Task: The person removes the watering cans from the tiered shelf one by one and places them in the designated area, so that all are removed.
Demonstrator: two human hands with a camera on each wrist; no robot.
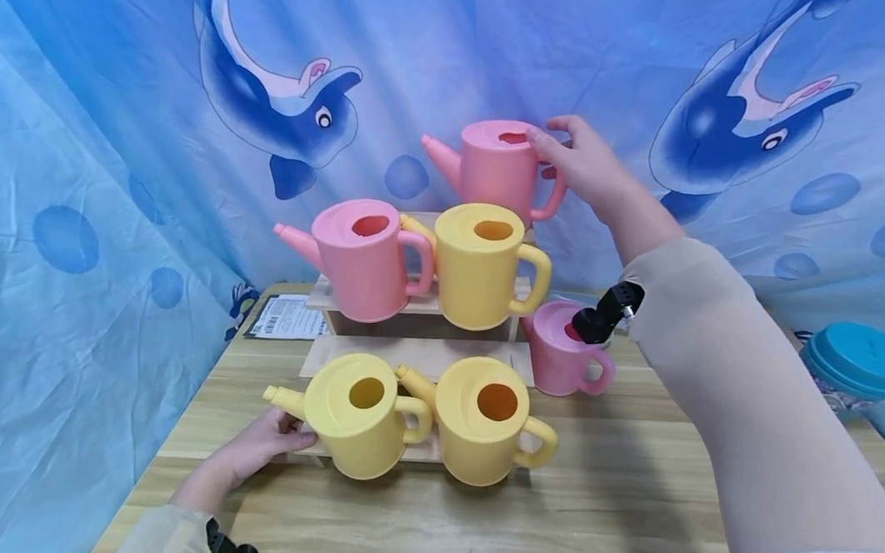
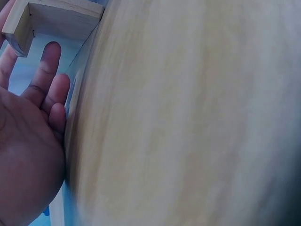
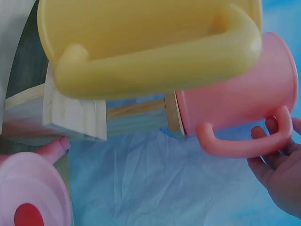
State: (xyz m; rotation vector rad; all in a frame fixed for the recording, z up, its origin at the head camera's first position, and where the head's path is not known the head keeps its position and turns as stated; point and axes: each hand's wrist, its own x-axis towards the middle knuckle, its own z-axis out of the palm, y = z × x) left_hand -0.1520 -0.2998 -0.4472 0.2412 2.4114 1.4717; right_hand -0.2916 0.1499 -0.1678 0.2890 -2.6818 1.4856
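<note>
At the top of a tiered wooden stand is a pink watering can, its spout to the left. My right hand holds it by the upper part of the handle, thumb at the rim; the right wrist view shows fingertips curled behind that handle. Lower left, my left hand grips the end of the bottom shelf, beside a yellow watering can. In the left wrist view the shelf end sits by the thumb and index finger, while the other fingers are loosely bent.
Another yellow can shares the bottom tier. A pink can and a yellow can stand higher up. On the table, right of the stand, is a darker pink can. A teal-lidded tub and printed packet flank the stand.
</note>
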